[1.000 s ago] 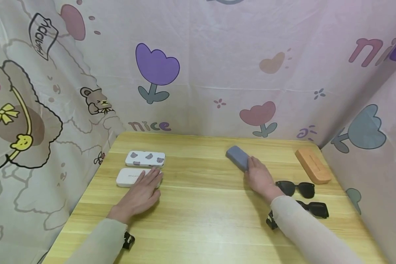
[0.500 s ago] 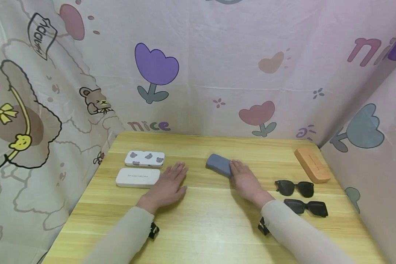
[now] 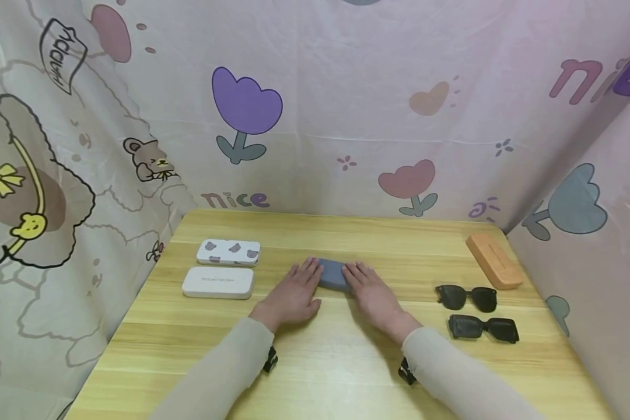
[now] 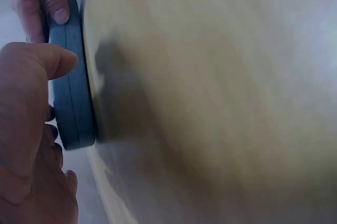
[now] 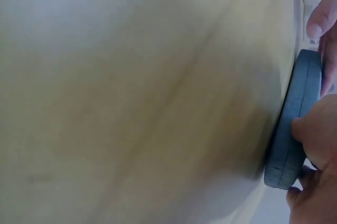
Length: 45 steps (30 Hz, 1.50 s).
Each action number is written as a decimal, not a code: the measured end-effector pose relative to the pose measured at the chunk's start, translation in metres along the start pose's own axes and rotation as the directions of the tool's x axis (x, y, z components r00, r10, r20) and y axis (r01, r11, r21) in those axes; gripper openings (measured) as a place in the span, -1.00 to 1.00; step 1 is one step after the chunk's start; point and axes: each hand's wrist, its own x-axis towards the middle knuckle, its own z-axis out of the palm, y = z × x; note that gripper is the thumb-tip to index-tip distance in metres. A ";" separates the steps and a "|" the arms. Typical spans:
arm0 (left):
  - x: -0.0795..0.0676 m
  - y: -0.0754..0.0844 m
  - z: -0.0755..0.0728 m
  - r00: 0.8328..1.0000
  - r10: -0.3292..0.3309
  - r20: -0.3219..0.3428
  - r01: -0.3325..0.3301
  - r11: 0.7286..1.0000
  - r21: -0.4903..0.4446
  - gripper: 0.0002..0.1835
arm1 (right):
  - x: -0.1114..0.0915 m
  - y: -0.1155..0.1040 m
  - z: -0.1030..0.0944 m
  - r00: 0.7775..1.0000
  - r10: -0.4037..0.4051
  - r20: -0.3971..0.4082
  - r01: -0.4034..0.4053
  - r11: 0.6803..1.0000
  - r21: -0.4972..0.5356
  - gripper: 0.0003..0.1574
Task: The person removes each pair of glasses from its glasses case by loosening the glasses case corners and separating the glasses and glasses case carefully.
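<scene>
While a printed curtain (image 3: 315, 87) hangs behind and along both sides, a wooden table (image 3: 336, 361) spreads out below it. Two hands meet over its middle at the blue case (image 3: 332, 275), which lies nearer the far edge. The left hand (image 3: 292, 294) touches the case's left end with extended fingers, its thumb spread away; the right hand (image 3: 375, 297) pinches the right end, thumb against the near side. To the left lies the white case (image 3: 217, 283). The orange case (image 3: 495, 262) slants near the table's right edge. Just behind the white case is the smaller bear case (image 3: 228, 252). Right of the right hand, square sunglasses (image 3: 469, 327) lie in front of rounder sunglasses (image 3: 483, 299).
</scene>
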 end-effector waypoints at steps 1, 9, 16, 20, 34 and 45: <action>-0.001 0.001 0.001 1.000 0.000 0.008 0.000 1.000 0.006 -0.14 | -0.001 -0.002 0.001 1.000 0.000 -0.007 0.000 1.000 -0.007 -0.28; -0.019 0.011 0.007 1.000 -0.031 0.007 0.030 0.999 0.039 -0.14 | -0.017 -0.014 0.012 0.990 0.015 -0.142 -0.011 1.000 0.027 -0.19; -0.040 0.021 0.007 0.998 -0.038 -0.050 0.039 0.999 0.017 -0.19 | -0.034 -0.020 0.008 0.991 0.038 -0.128 -0.027 0.996 0.089 -0.18; -0.051 0.024 0.006 0.997 -0.046 -0.056 0.047 0.999 0.024 -0.21 | -0.043 -0.025 0.006 0.995 0.027 -0.098 -0.017 0.995 0.099 -0.18; -0.069 0.030 0.008 0.990 0.000 -0.138 0.007 0.999 0.049 -0.30 | -0.059 -0.031 0.002 0.993 -0.022 -0.114 0.029 0.998 0.059 -0.18; -0.060 -0.001 0.015 0.961 -0.119 -0.250 0.081 0.985 -0.155 -0.12 | -0.053 -0.027 0.002 0.990 -0.011 -0.144 0.025 0.995 0.094 -0.22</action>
